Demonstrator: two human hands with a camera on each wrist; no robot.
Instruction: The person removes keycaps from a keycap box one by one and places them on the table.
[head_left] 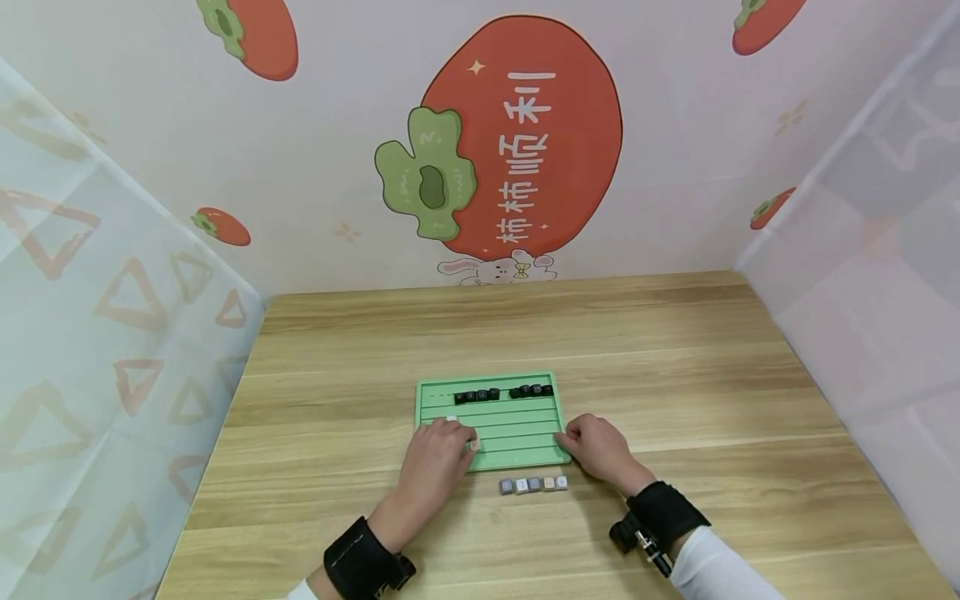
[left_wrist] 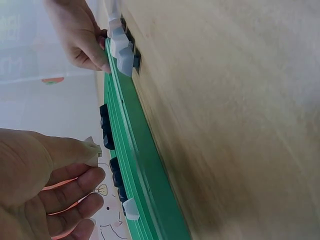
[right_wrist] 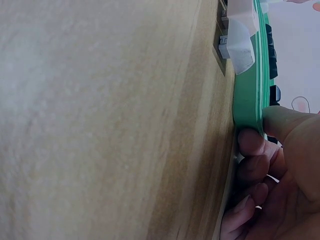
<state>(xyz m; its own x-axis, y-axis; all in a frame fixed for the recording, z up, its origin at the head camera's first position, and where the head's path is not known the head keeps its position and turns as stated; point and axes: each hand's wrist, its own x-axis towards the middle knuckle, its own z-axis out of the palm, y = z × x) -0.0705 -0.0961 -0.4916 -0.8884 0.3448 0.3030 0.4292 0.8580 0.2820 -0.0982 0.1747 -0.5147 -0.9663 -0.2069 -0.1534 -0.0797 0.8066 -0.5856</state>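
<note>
My left hand point(head_left: 438, 458) pinches a pale keycap point(left_wrist: 94, 150) between thumb and forefinger, above the left part of a green ridged tray point(head_left: 517, 454). At the tray's near right corner, my right hand point(head_left: 600, 450) grips the edge, thumb on top and fingers curled against the side. Two groups of black keycaps point(head_left: 482, 396) stand along the tray's far row. One white keycap point(head_left: 452, 418) sits in a row just beyond the left hand, partly hidden by it in the head view.
Several grey and white keycaps point(head_left: 534, 485) lie in a line on the wooden table point(head_left: 315, 500), just in front of the tray. Black camera bands point(head_left: 363, 558) wrap both wrists. Printed cloth walls point(head_left: 675, 208) enclose the table's back and sides.
</note>
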